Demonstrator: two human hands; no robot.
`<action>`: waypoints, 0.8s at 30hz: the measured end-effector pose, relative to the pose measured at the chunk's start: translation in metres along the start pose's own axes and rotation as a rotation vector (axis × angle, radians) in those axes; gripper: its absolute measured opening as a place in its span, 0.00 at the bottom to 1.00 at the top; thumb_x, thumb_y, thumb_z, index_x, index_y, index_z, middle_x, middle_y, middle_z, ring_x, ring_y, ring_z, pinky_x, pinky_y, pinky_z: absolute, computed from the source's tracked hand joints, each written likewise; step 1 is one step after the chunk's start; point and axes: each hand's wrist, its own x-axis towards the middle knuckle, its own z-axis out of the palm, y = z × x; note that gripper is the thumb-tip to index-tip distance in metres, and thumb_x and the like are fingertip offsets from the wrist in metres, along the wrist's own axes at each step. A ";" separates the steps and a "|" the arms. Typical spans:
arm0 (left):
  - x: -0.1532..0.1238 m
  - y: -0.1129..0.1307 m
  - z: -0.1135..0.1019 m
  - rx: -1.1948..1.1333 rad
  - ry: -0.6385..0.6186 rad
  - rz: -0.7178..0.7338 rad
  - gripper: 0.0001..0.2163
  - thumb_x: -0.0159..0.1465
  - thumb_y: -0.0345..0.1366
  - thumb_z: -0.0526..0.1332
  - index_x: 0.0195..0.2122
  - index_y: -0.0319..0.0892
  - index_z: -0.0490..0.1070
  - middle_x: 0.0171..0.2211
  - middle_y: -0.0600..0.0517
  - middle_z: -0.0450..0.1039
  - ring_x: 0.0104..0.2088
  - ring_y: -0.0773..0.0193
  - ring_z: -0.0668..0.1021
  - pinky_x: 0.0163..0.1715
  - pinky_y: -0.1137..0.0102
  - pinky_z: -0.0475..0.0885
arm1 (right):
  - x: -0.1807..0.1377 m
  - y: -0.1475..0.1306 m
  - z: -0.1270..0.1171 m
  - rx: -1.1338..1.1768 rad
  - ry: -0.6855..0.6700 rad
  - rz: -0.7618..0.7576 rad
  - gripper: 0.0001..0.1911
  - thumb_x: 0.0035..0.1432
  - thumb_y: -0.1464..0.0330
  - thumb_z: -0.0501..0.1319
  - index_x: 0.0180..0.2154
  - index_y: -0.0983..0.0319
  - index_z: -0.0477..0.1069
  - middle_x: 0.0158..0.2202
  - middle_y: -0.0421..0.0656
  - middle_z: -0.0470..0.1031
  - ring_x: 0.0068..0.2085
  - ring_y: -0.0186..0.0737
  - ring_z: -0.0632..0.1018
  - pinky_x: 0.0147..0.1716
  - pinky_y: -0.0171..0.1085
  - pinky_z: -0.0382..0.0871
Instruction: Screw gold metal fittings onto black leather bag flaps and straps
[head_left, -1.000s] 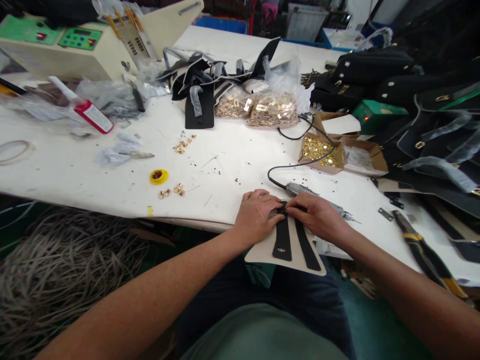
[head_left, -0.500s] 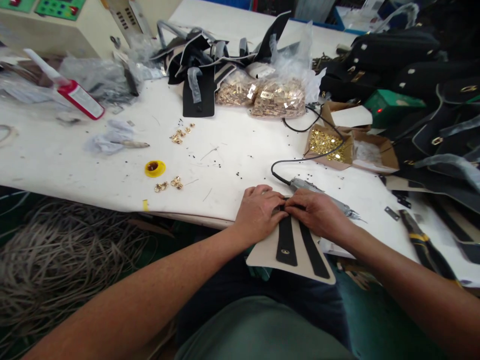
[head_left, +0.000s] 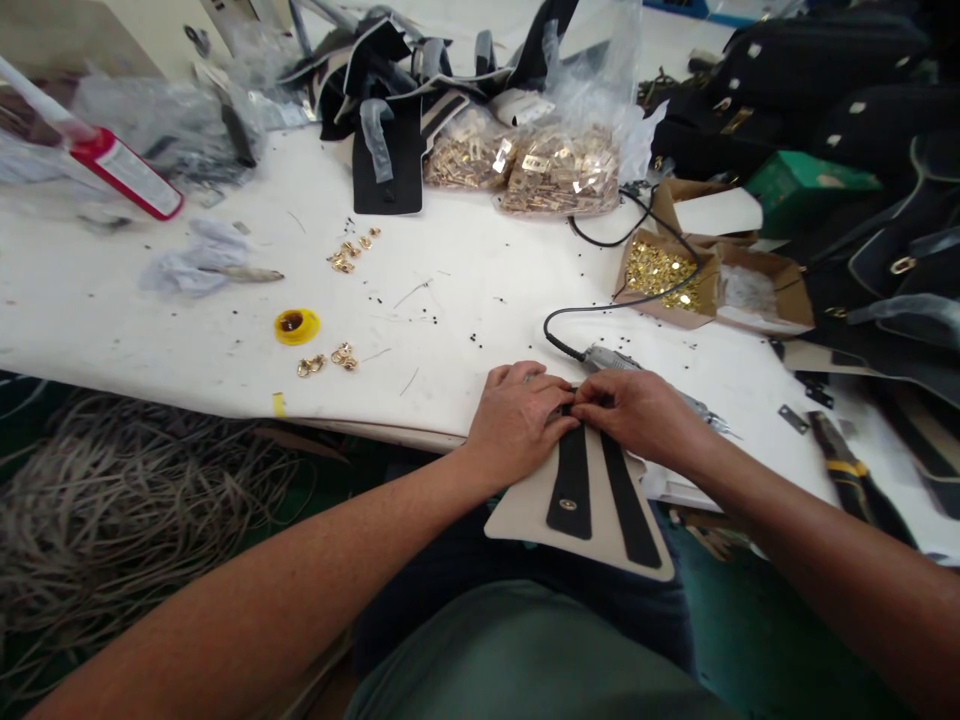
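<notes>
Beige panel [head_left: 517,508] at five o'clock, overhanging the counter [head_left: 427,410]. Left hand [head_left: 517,415] holds its far end; right hand [head_left: 637,412] touches there, grip hidden. Overhang could tip it if pressure slackens.

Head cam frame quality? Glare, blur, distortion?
Head view: glints on bagged metal pieces; head view: pliers soft near right edge, left forearm looks stretched; head view: left hand and right hand clearer, but what they pinch is indistinct.
</notes>
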 end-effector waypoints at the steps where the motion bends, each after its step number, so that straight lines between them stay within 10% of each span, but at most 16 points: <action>1: 0.000 0.000 0.000 -0.001 0.000 0.001 0.12 0.68 0.43 0.65 0.50 0.48 0.77 0.54 0.53 0.79 0.59 0.50 0.70 0.57 0.52 0.62 | 0.001 0.002 0.000 0.020 -0.001 -0.038 0.06 0.59 0.67 0.62 0.34 0.55 0.80 0.35 0.38 0.81 0.38 0.40 0.78 0.37 0.38 0.66; 24: -0.001 0.002 0.002 0.023 0.023 -0.011 0.11 0.66 0.42 0.67 0.48 0.48 0.75 0.51 0.52 0.80 0.59 0.51 0.71 0.58 0.53 0.62 | -0.002 -0.006 -0.001 0.020 -0.021 0.060 0.07 0.59 0.66 0.62 0.33 0.57 0.79 0.28 0.40 0.78 0.30 0.39 0.75 0.29 0.37 0.61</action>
